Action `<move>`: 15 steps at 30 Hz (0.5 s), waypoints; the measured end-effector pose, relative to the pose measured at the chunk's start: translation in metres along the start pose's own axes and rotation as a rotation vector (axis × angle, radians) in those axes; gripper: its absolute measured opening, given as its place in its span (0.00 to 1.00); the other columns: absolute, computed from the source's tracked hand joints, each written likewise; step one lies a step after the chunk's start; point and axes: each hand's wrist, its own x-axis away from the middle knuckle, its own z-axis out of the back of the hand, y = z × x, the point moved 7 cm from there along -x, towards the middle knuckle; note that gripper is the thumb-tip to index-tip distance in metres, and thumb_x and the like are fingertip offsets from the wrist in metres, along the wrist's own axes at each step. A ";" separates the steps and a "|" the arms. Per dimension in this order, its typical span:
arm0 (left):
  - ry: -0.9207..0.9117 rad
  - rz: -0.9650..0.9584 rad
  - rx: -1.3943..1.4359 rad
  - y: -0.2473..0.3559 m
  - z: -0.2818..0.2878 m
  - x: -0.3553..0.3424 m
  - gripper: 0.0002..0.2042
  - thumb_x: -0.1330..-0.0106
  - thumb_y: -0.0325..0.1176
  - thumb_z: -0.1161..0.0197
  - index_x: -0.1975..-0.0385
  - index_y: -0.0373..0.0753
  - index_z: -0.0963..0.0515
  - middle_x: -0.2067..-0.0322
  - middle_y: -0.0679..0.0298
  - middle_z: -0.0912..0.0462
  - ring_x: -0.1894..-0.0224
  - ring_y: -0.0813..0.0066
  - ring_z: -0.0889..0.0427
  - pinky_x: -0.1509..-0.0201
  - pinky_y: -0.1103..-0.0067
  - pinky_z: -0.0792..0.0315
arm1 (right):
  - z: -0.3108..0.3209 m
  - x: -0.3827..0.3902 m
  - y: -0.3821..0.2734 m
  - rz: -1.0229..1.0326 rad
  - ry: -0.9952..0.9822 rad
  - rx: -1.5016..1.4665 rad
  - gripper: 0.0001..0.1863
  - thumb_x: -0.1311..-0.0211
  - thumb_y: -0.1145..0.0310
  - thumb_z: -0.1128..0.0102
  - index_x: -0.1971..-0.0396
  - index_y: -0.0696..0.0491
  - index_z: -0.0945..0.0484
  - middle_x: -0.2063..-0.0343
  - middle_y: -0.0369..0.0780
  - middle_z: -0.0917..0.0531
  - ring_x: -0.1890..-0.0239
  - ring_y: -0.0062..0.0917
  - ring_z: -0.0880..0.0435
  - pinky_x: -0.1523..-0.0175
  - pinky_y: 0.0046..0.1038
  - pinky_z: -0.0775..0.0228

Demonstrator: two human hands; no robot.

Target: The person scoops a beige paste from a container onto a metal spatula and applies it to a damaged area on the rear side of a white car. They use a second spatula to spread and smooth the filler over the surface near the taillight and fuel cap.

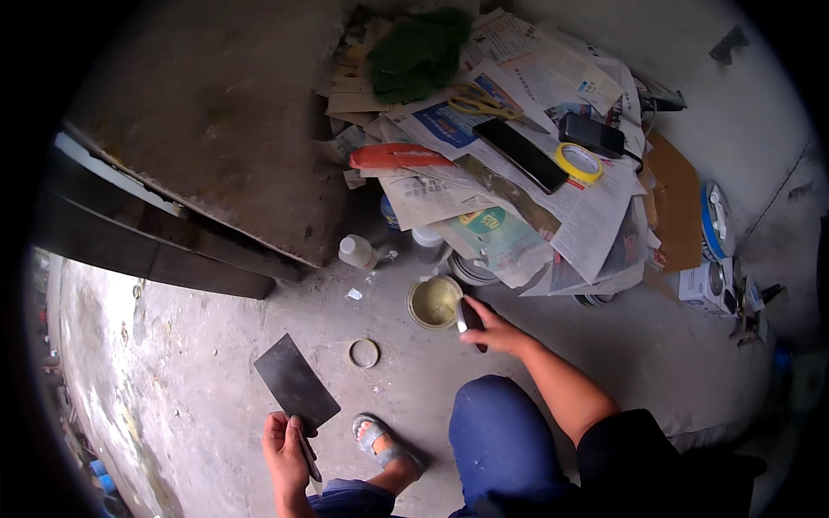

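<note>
My left hand [286,451] is closed on a dark, flat rectangular plate [298,384], pinching it by its lower edge. A slim dark piece [309,459] also shows beside the palm; its kind is unclear. My right hand [494,331] grips a dark-handled tool [471,325] at the right rim of an open can [413,312]. Pale yellowish paste [434,300] coats the inside of the can. The tool's working end cannot be made out. On the floor between the can and the plate lies a thin ring [363,353].
Behind the can, newspapers [596,220] carry a phone [520,155], yellow tape [579,162], scissors [484,102] and a black box [591,135]. White bottles [356,252] stand left of them. A large board-like block [216,173] fills the upper left. My sandalled foot [376,438] is near the plate.
</note>
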 end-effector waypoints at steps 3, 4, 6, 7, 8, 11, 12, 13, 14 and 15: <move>-0.005 -0.075 -0.013 0.006 -0.013 -0.005 0.06 0.30 0.31 0.50 0.70 0.40 0.34 0.81 0.61 0.24 0.91 0.87 0.40 0.90 0.87 0.46 | 0.027 0.036 0.081 -0.371 0.068 -0.946 0.32 0.40 0.42 0.51 0.40 0.44 0.34 0.43 0.38 0.27 0.45 0.34 0.28 0.47 0.50 0.34; 0.004 -0.064 -0.015 0.009 -0.014 -0.003 0.06 0.30 0.31 0.50 0.71 0.40 0.34 0.81 0.61 0.24 0.92 0.87 0.40 0.90 0.86 0.46 | 0.028 0.036 0.085 -0.353 0.052 -0.986 0.33 0.40 0.39 0.53 0.40 0.43 0.34 0.43 0.39 0.28 0.44 0.36 0.28 0.47 0.52 0.35; -0.020 -0.047 -0.034 0.016 -0.023 -0.004 0.06 0.30 0.31 0.50 0.71 0.40 0.34 0.81 0.61 0.24 0.92 0.86 0.40 0.90 0.86 0.45 | 0.044 0.045 0.099 -0.359 0.099 -1.054 0.36 0.40 0.35 0.59 0.39 0.43 0.34 0.42 0.40 0.28 0.41 0.38 0.31 0.43 0.56 0.41; -0.030 -0.038 -0.042 0.018 -0.027 -0.004 0.06 0.30 0.31 0.50 0.71 0.40 0.34 0.81 0.61 0.24 0.92 0.86 0.40 0.90 0.86 0.45 | 0.051 0.046 0.107 -0.389 0.145 -1.081 0.38 0.40 0.33 0.62 0.39 0.44 0.34 0.41 0.40 0.28 0.40 0.39 0.32 0.41 0.58 0.44; -0.041 -0.028 -0.039 0.018 -0.031 -0.006 0.06 0.30 0.31 0.50 0.71 0.40 0.34 0.81 0.61 0.24 0.91 0.86 0.39 0.90 0.86 0.45 | 0.058 0.048 0.118 -0.419 0.194 -1.111 0.40 0.40 0.31 0.66 0.38 0.45 0.34 0.41 0.41 0.29 0.38 0.41 0.34 0.39 0.59 0.48; -0.088 0.008 -0.004 0.023 -0.042 -0.009 0.07 0.30 0.32 0.48 0.71 0.40 0.34 0.81 0.61 0.23 0.91 0.86 0.38 0.90 0.86 0.45 | 0.106 0.075 0.181 -0.579 0.871 -0.680 0.37 0.38 0.34 0.59 0.43 0.50 0.32 0.48 0.43 0.24 0.44 0.31 0.27 0.41 0.46 0.38; -0.106 0.027 0.020 0.025 -0.044 -0.008 0.07 0.30 0.32 0.48 0.72 0.40 0.34 0.81 0.61 0.23 0.91 0.86 0.37 0.90 0.86 0.45 | 0.109 0.083 0.183 -0.548 0.912 -0.568 0.33 0.37 0.37 0.57 0.47 0.51 0.30 0.53 0.41 0.23 0.50 0.28 0.26 0.46 0.42 0.35; -0.125 0.046 0.047 0.025 -0.045 -0.007 0.08 0.30 0.32 0.47 0.72 0.40 0.33 0.81 0.60 0.22 0.91 0.86 0.37 0.89 0.86 0.45 | 0.113 0.093 0.184 -0.514 0.952 -0.453 0.29 0.36 0.41 0.54 0.52 0.52 0.29 0.58 0.39 0.23 0.55 0.24 0.25 0.50 0.37 0.32; -0.148 0.036 0.096 0.023 -0.046 -0.008 0.08 0.30 0.32 0.47 0.72 0.41 0.33 0.81 0.60 0.22 0.91 0.86 0.37 0.89 0.87 0.45 | 0.115 0.095 0.179 -0.475 0.981 -0.341 0.26 0.35 0.44 0.52 0.56 0.53 0.27 0.64 0.37 0.22 0.60 0.21 0.23 0.54 0.33 0.29; -0.136 0.033 0.133 0.012 -0.039 -0.009 0.08 0.30 0.33 0.46 0.72 0.41 0.33 0.80 0.60 0.21 0.91 0.86 0.37 0.89 0.87 0.45 | 0.082 0.081 0.146 -0.349 0.841 -0.483 0.16 0.32 0.54 0.50 0.67 0.53 0.28 0.74 0.31 0.27 0.71 0.15 0.28 0.65 0.23 0.32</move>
